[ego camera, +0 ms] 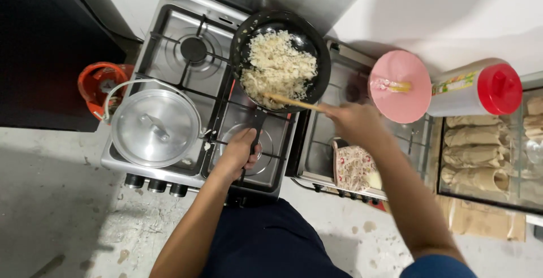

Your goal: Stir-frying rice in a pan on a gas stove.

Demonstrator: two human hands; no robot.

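Observation:
A black frying pan (317, 49) full of pale chopped food (277, 66) sits on the stove's far right burner. My left hand (240, 151) is closed round the pan's black handle (258, 122), which points toward me. My right hand (353, 121) grips a wooden spatula (291, 102); its tip lies in the food at the pan's near edge.
A lidded aluminium pot (155, 126) stands on the near left burner of the steel stove (195, 49). Right of the stove are a pink lid (404, 100), a floral cloth (353, 167) and a red-capped plastic jar (478, 90). An orange gas cylinder (102, 85) stands at the left.

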